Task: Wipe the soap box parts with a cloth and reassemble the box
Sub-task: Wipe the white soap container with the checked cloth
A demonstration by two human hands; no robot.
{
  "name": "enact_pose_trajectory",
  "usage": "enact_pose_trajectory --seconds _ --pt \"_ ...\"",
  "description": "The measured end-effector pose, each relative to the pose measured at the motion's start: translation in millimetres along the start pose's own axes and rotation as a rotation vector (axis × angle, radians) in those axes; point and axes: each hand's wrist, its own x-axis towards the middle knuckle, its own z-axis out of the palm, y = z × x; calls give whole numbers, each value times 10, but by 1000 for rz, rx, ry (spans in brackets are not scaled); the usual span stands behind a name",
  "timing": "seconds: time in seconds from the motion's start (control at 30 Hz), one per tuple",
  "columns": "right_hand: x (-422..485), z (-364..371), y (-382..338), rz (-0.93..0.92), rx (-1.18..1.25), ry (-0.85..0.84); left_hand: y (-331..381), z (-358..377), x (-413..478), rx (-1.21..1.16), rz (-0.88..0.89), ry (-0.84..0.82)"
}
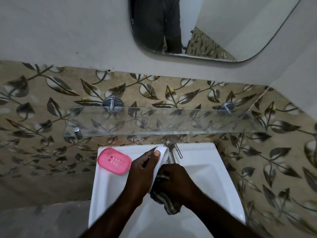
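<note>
A pink slotted soap box part (114, 160) lies on the back left rim of the white sink (214, 177). Over the basin my left hand (143, 170) grips a white soap box part (162, 156), held on edge with the thumb on its top. My right hand (176, 182) presses a dark striped cloth (165, 200) against that white part; the cloth's loose end hangs down below both hands. Most of the white part is hidden by my hands.
A chrome tap (172, 152) stands at the sink's back edge, right behind my hands. Above it a glass shelf (154, 121) juts out from the leaf-patterned tiles. A mirror (205, 28) hangs higher on the wall.
</note>
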Motion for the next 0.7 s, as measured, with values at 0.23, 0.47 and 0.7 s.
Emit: enact_pose_trajectory --seconds 0.23,0.47,0.7 --pt "-160 -50 -291 -111 351 37 77 -32 51 -144 -71 -17" --pt "2 -80 -94 -415 -101 655 128 62 -36 -266 -292 -126" --pt "107 -95 43 -138 -299 626 63 -10 -60 52 -94 -66"
